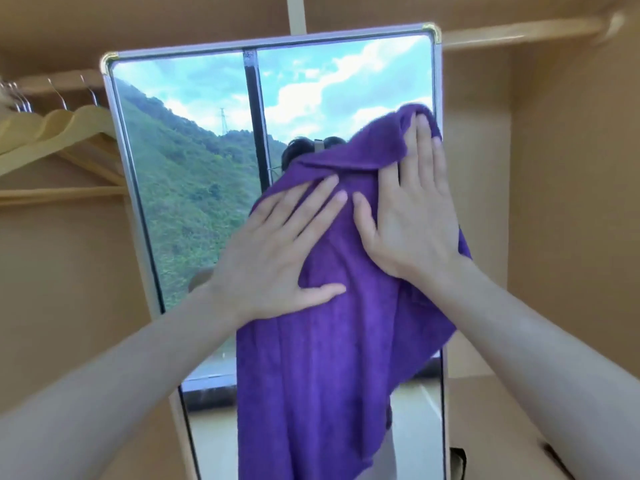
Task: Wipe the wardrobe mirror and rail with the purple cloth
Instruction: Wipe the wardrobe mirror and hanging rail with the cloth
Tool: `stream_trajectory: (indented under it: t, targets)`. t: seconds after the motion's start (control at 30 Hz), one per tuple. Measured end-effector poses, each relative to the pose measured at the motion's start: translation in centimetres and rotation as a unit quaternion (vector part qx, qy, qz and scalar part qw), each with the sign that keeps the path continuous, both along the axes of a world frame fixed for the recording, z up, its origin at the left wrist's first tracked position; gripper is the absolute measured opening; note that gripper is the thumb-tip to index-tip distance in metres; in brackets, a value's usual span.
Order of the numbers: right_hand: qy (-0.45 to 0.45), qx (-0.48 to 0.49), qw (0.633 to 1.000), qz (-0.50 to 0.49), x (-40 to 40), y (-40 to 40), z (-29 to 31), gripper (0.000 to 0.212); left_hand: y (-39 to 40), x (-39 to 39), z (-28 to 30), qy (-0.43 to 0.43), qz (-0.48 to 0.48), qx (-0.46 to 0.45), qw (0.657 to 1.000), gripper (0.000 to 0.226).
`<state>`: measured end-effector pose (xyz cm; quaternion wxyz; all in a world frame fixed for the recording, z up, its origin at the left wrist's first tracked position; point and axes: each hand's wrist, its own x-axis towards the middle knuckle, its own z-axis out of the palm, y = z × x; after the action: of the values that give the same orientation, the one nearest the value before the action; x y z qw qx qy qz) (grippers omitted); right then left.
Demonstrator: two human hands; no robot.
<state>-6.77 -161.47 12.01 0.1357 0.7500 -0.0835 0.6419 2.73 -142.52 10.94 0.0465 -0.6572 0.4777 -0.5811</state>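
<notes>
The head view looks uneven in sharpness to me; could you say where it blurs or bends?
Head view: the rail at upper right is smeared by motion blur; wide-angle distortion tilts the mirror frame; bright reflected sky, no harsh glare; both hands and the purple cloth are fairly sharp.

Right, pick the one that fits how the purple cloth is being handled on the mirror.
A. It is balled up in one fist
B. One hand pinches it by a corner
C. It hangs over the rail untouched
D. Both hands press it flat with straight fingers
D: the left hand and right hand both lie spread, fingers straight, on the purple cloth against the mirror.
</notes>
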Motion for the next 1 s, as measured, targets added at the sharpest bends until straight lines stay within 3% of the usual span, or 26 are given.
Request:
stream_trajectory:
  t: [0.1,0.23,0.8,1.0]
  targets:
    - [-0.027,0.004,0.999,-0.018,0.3,0.1,4.2,0.073,-0.8,-0.1,3.7,-0.008,0.008,-0.031,0.999,0.109]
    - [-0.049,0.004,0.999,-0.013,0.4,0.3,3.5,0.069,-1.3,-0.1,3.6,-0.009,0.003,-0.048,0.999,0.105]
    - [0.004,0.052,0.999,-0.008,0.0,0.4,-15.0,0.070,-1.1,-0.2,-14.5,0.041,-0.015,0.027,0.999,0.100]
    - [0.014,0.058,0.998,-0.012,0.3,0.1,-19.2,0.070,-1.1,0.0,-18.2,0.027,-0.008,0.050,0.998,0.097]
